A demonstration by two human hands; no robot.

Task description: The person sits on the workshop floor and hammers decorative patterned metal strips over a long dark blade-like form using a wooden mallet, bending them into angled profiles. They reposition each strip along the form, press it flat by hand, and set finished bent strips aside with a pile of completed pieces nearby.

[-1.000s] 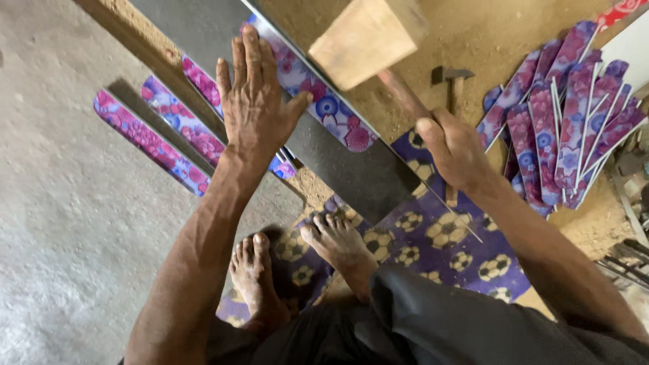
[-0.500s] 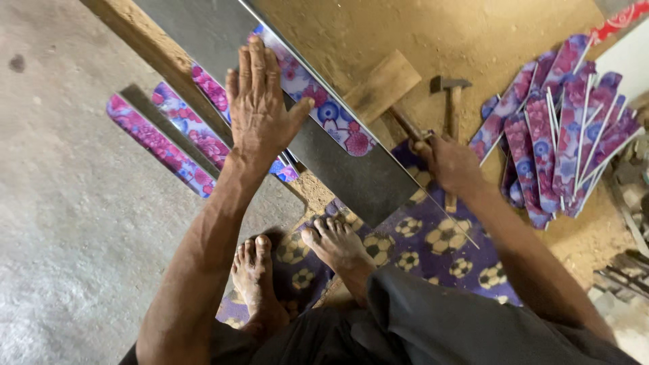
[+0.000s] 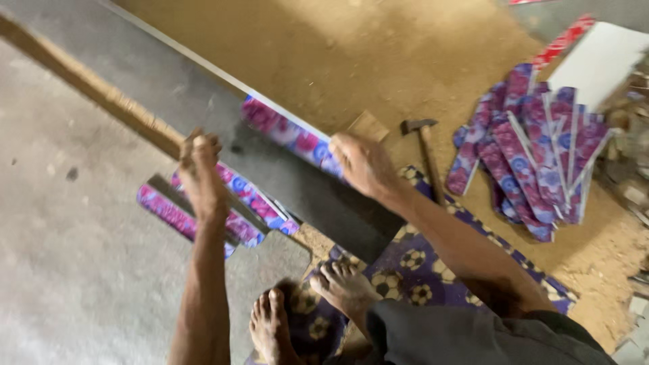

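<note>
My left hand lies palm down, fingers spread, on a wooden batten at the edge of a long grey metal sheet. My right hand lies palm down over the near end of a floral strip on that sheet. Motion blur hides whether it grips anything. The head of a wooden mallet shows just behind my right hand. More floral strips lie under the sheet below my left hand.
A steel hammer lies on the sandy ground right of my right hand. A pile of floral strips sits farther right. My bare feet rest on a purple mat with football patterns. Concrete floor spreads to the left.
The mallet swung down from above the sheet and now lies low behind my right hand, which moved left onto the floral strip. The view shifted, and my left hand stayed on the batten.
</note>
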